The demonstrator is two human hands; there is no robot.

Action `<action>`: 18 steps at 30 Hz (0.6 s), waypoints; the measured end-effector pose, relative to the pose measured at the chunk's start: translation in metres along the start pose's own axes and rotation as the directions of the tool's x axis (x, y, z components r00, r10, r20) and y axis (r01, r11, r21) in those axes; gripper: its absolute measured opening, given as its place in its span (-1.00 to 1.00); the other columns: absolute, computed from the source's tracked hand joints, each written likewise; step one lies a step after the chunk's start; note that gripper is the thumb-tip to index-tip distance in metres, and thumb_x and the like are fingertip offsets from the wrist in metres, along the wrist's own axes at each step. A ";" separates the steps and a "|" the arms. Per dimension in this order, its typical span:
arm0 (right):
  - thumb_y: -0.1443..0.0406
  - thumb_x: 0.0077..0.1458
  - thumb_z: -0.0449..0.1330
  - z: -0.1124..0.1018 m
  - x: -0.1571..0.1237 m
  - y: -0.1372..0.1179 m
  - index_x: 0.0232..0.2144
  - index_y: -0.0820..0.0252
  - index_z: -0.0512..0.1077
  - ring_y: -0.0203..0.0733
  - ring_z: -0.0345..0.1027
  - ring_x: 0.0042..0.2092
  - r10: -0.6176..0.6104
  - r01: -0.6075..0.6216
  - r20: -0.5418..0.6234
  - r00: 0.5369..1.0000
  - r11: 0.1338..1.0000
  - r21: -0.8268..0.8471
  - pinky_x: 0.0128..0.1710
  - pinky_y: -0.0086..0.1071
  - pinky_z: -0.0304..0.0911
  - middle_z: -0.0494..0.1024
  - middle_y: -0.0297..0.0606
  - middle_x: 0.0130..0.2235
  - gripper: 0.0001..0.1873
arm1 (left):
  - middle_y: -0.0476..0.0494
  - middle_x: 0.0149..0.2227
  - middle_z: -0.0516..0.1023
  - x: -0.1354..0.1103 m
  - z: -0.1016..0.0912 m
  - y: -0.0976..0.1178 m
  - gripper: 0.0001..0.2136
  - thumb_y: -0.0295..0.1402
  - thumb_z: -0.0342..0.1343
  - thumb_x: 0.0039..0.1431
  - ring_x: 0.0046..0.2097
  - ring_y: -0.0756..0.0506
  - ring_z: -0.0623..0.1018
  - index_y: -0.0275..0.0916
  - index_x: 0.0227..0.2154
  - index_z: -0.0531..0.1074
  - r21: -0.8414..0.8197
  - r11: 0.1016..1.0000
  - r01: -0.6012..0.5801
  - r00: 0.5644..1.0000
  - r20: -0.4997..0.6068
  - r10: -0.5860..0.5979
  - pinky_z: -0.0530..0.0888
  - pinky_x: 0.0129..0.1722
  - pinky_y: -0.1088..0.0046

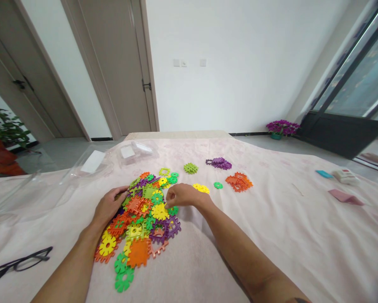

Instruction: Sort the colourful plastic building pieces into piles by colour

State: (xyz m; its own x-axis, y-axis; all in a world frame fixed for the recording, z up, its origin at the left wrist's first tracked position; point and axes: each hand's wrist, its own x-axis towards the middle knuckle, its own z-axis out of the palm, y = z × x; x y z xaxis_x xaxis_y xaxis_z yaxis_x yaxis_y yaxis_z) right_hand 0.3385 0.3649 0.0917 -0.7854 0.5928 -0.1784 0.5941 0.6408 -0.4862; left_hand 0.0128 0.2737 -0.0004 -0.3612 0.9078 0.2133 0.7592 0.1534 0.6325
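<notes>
A mixed pile of flat plastic interlocking pieces lies before me, among them orange squares (139, 252), purple notched pieces (173, 226) and green notched discs (124, 280). My left hand (109, 207) rests against the pile's left edge, fingers stretched over it, their tips partly hidden. At the right side of the pile, my right hand (184, 195) is curled in a pinch, fingertips at the edge of a yellow notched disc (160, 211). Beyond it sit same-coloured groups: yellow discs (201, 188), lime pieces (190, 168), purple pieces (221, 163) and orange pieces (239, 182).
A single green disc (218, 185) lies between the yellow and orange groups. Clear plastic containers (91, 162) stand at left, with black eyeglasses (27, 261) nearer me. Far right are a blue item (324, 174), a white box (346, 176) and a pink cloth (346, 197).
</notes>
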 end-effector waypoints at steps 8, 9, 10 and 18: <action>0.03 -0.13 0.46 0.015 0.005 -0.007 -0.30 0.08 0.56 -0.23 0.41 -0.26 0.061 -0.065 -0.069 0.996 0.996 -0.063 -0.42 -0.46 0.03 0.60 -0.40 -0.26 -0.62 | -0.09 0.10 0.58 -0.001 -0.001 0.001 -0.54 0.03 0.01 0.24 0.10 -0.20 0.55 -0.10 0.04 0.53 0.003 1.000 -0.002 1.000 -0.004 0.002 0.43 0.14 0.24; 0.07 -0.12 0.46 0.014 0.007 -0.003 -0.32 0.09 0.56 -0.26 0.39 -0.29 0.060 -0.062 -0.078 0.995 0.998 -0.027 -0.42 -0.46 0.02 0.59 -0.42 -0.29 -0.66 | -0.09 0.10 0.58 -0.001 -0.001 0.002 -0.54 0.03 0.00 0.24 0.10 -0.20 0.55 -0.10 0.04 0.53 0.006 1.000 -0.004 1.000 -0.006 0.004 0.43 0.15 0.24; 0.12 -0.11 0.46 0.014 0.008 0.000 -0.35 0.10 0.56 -0.29 0.38 -0.32 0.057 -0.056 -0.084 0.995 0.998 0.012 -0.43 -0.47 0.02 0.58 -0.44 -0.33 -0.71 | -0.09 0.10 0.58 -0.001 -0.001 0.002 -0.54 0.02 0.00 0.24 0.10 -0.20 0.55 -0.10 0.05 0.53 0.008 1.000 -0.006 1.000 -0.007 0.006 0.43 0.14 0.24; 0.35 0.00 0.32 0.010 0.012 0.021 -0.41 0.23 0.57 -0.32 0.35 -0.36 0.001 0.024 -0.083 0.997 0.955 0.297 -0.40 -0.49 0.08 0.53 -0.42 -0.44 -0.95 | -0.08 0.09 0.58 -0.002 -0.002 0.005 -0.54 0.02 0.01 0.24 0.09 -0.20 0.56 -0.09 0.06 0.52 0.004 1.000 0.002 1.000 0.000 -0.002 0.44 0.12 0.26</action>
State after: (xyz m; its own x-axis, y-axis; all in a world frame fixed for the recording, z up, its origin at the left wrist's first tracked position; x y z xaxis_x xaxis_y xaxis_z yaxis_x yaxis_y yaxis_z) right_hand 0.3401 0.3804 0.0710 -0.7678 0.6316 -0.1075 0.4968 0.4810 -0.7223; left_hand 0.0165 0.2721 0.0036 -0.3622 0.9077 0.2120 0.7608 0.1565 0.6298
